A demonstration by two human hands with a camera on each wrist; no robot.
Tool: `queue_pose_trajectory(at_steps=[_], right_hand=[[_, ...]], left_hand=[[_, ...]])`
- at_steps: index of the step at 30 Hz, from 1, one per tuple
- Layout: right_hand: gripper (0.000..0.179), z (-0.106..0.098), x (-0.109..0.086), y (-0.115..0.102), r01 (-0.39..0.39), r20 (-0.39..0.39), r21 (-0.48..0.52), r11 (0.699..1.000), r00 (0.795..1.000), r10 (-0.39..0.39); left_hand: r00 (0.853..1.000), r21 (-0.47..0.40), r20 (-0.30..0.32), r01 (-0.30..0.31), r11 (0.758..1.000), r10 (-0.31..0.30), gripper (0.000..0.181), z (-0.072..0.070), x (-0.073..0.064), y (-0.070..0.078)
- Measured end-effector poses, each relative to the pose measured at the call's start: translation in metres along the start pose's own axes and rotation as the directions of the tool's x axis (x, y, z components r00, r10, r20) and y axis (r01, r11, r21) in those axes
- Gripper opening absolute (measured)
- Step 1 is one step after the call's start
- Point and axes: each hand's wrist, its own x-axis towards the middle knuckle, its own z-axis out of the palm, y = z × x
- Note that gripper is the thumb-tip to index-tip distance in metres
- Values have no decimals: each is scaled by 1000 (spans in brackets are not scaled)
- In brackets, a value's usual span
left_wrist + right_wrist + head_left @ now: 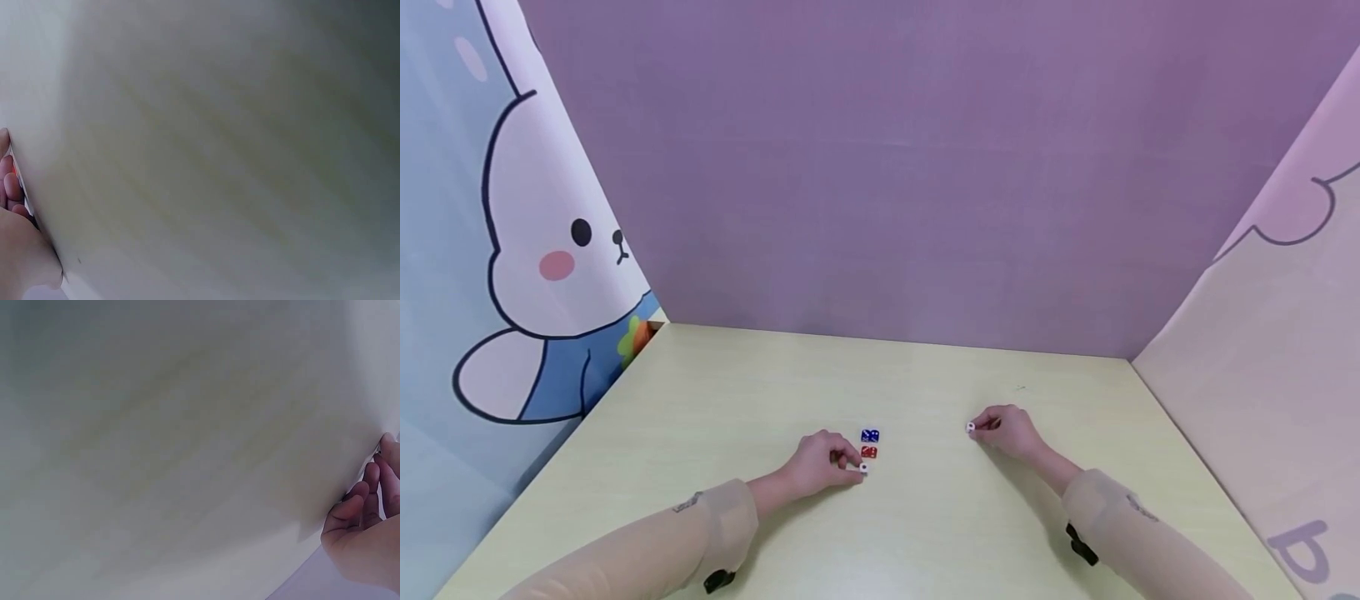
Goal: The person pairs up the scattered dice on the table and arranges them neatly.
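In the head view, my left hand [822, 462] pinches a white die [863, 468] between thumb and forefinger, close to the tabletop. Just beyond that die lie two red dice [868, 452] side by side, and two blue dice [870, 435] form a row behind them. Off to the right, my right hand [1011, 432] holds another white die [971, 427] in its fingertips. The left wrist view catches part of the left hand [15, 231] at its left edge. At the right edge of the right wrist view, the right hand [365, 531] shows thumb and fingers together.
Both hands work over a pale wooden table [760, 375]. A purple panel [887, 183] rises behind its far edge. Printed cloths flank it, the left one with a cartoon rabbit [557, 217]. A small dark mark [1020, 387] lies beyond the right hand.
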Motion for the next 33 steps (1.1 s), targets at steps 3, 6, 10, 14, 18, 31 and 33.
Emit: queue_pose_trajectory(at_steps=[3,6,10,14,18,31,33], right_hand=[[8,4,-4,-5,16,17,7,1000,1000,-16],[9,9,-10,-10,31,24,17,999,999,-31],[9,15,-18,-16,68,32,18,997,997,-69],[9,21,-25,-23,123,53,29,992,991,-124],[9,28,-32,-32,152,69,35,988,986,-154],[11,58,-49,-68,277,133,55,959,950,-282],[12,62,-48,-71,285,142,53,957,947,-290]], left_hand=[[1000,2,-1,1,1000,-1,15,0,0,0],[1000,2,3,2,1000,-2,15,0,0,-1],[1000,-1,11,1,1000,-1,15,0,-1,-2],[1000,5,8,-1,1000,0,16,-1,-1,-1],[1000,3,4,-9,1000,9,16,-2,-1,-1],[1000,-9,6,14,1000,-14,16,-2,0,0],[1000,-5,4,16,1000,-16,16,-1,0,0]])
